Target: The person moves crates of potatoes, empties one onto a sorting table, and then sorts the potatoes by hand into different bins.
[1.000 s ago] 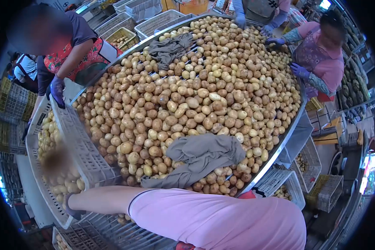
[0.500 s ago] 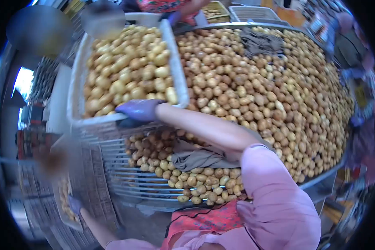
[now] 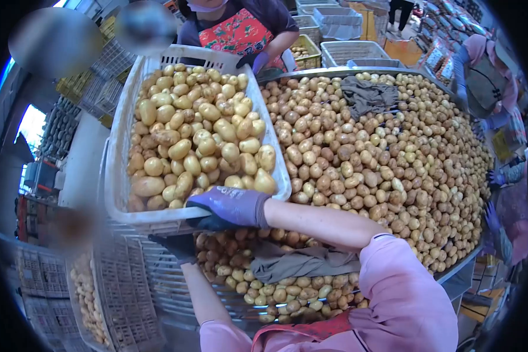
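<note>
A white plastic crate [image 3: 283, 182] full of yellowish potatoes [image 3: 188, 135] sits tilted at the left end of the sorting table. My right hand [image 3: 234, 206], in a purple glove with a dark palm, is closed over its near rim. Below that same near side, my left hand [image 3: 179, 245] presses its dark glove palm to the crate's underside; the crate partly hides its fingers. A person opposite has a gloved hand [image 3: 255, 60] at the far right corner. Loose potatoes [image 3: 358, 170] cover the table, and a grey cloth [image 3: 302, 264] lies on them nearby.
Another crate of potatoes [image 3: 88, 299] stands low at the left beside stacked crates [image 3: 126, 287]. A dark cloth [image 3: 369, 97] lies on the far potatoes. Other gloved hands [image 3: 491, 217] work along the right edge. A white crate [image 3: 355, 53] stands behind the table.
My left hand has moved from the low crate at the left to beneath the white crate's near side. My right hand stays on the rim. The whole view has shifted, showing more behind the table.
</note>
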